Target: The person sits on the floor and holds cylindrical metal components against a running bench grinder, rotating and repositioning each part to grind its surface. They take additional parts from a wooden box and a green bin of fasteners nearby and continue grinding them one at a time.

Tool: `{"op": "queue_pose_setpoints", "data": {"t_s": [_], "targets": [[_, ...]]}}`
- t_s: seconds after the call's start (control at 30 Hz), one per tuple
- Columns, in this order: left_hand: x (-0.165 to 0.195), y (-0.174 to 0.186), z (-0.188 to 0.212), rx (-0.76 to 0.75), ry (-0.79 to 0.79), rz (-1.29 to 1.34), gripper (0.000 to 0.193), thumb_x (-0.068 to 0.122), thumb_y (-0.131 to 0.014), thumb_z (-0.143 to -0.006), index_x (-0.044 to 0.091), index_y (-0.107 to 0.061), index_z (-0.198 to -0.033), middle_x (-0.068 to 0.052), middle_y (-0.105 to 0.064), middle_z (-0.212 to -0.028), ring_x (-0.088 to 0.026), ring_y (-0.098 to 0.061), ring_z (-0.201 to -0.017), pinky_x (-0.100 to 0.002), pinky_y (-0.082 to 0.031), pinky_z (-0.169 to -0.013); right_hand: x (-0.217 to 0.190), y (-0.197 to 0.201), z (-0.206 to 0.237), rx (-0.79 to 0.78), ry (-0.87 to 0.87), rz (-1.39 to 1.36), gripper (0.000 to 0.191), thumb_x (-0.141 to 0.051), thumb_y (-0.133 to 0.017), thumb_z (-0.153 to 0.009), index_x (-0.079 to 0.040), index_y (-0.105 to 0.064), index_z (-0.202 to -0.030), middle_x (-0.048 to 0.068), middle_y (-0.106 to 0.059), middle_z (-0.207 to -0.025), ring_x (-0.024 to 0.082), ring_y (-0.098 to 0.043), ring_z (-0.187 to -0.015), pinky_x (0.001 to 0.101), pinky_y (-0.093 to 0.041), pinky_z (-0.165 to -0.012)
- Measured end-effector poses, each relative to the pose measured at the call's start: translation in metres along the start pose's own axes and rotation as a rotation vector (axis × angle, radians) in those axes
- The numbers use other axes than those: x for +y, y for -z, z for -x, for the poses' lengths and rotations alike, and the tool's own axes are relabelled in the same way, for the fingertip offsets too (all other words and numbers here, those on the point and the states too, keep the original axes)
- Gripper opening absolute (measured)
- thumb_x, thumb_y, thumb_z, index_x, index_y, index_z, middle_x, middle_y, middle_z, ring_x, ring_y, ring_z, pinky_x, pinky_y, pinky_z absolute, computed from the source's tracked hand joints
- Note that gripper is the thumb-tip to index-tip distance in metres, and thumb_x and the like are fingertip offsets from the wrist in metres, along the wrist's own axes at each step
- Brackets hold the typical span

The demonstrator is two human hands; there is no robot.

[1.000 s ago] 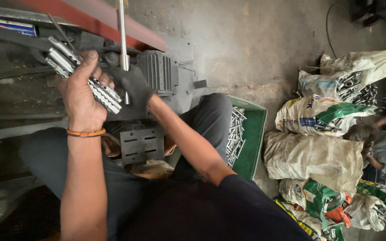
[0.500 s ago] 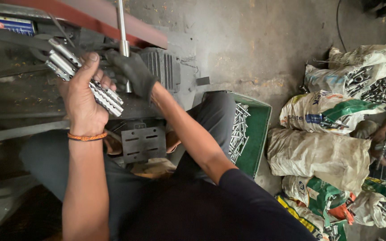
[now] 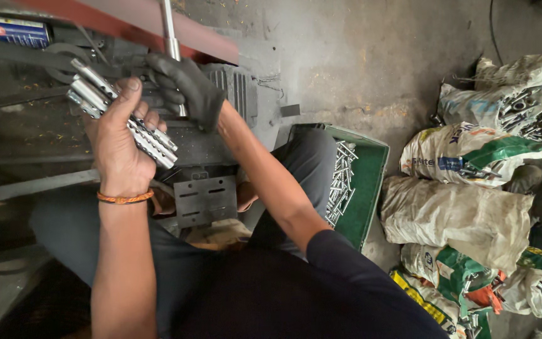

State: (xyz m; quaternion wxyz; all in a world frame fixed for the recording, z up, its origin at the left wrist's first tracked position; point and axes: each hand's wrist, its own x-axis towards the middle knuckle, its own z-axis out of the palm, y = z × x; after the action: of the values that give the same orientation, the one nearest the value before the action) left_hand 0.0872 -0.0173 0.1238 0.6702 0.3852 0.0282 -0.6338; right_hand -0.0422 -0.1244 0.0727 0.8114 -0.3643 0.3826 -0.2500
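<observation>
Head cam, looking down at the lap + machine in front; left hand (image 3: 120, 147) is bare w/ an orange band at the wrist, fingers wrapped round a bundle of metal rods (image 3: 123, 116), shiny, ridged, approx five or six of them, angled from far-left down to near-right; thumb sits on top, so it's a firm hold, not loose. Right hand (image 3: 183, 88) has a dark glove on, curled round the vertical steel lever (image 3: 170, 37) just right of the rods; grip looks closed on it. Both hands are close together, nearly touching, over the dark machine body (image 3: 221, 144); a grey slotted plate (image 3: 205, 199) sits nearer, between the knees.

Right of the right arm there's a green crate (image 3: 371, 188) on the floor w/ more of the same metal pieces (image 3: 341, 182) piled inside along its left wall; farther right, stuffed woven sacks (image 3: 459, 216) stacked together, some open w/ metal parts showing at the top; concrete floor (image 3: 359, 69) beyond, dusty.
</observation>
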Motion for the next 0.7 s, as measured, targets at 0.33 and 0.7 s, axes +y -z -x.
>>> {"op": "queue_pose_setpoints", "data": {"t_s": [0.33,0.7], "targets": [[0.000,-0.001,0.000,-0.012,-0.003,-0.021,0.018,0.013,-0.081,-0.095,0.009,-0.064,-0.095,0.000,-0.052,-0.070,-0.014,-0.051,-0.059,-0.032,-0.047,-0.058,0.002,0.007,-0.007,-0.019,-0.068,-0.044,0.030,-0.030,-0.050,-0.106,-0.012,-0.050,-0.082,-0.007,-0.031,-0.057,0.007,-0.032,-0.043,0.0303,-0.029,-0.040],[-0.008,0.009,-0.004,-0.143,0.140,0.162,0.012,0.012,-0.073,-0.094,0.009,-0.062,-0.095,-0.001,-0.054,-0.078,-0.016,-0.054,-0.073,-0.036,-0.049,-0.073,0.011,0.003,0.003,-0.036,0.132,0.203,0.033,-0.023,-0.052,-0.108,0.000,-0.069,-0.125,-0.002,-0.053,-0.068,0.006,-0.041,-0.051,0.0269,-0.032,-0.044]]}}
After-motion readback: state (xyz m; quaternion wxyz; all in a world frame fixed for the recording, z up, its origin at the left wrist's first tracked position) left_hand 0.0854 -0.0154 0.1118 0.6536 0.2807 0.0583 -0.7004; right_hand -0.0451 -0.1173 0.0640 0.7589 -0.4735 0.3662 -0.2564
